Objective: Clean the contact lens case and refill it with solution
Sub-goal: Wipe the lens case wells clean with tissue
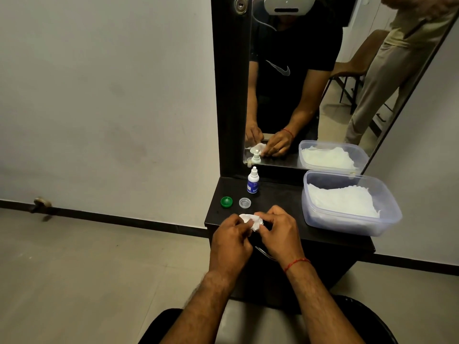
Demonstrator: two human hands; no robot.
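At lower centre of the frame, your left hand (229,238) and right hand (278,234) pinch a crumpled white tissue (250,220) together; whether the case is inside it is hidden. Just above lie a green cap (226,202) and a clear cap (245,202), then the solution bottle (253,182), its blue label unreadable. All sit on a dark shelf (280,197) below a mirror (323,78), with a tissue-filled plastic tub (347,202) at right.

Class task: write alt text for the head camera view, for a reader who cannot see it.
Two hands, left hand and right hand, hold a white tissue over a dark shelf. Beyond them sit a green cap, a clear cap, a small bottle and a plastic tub.
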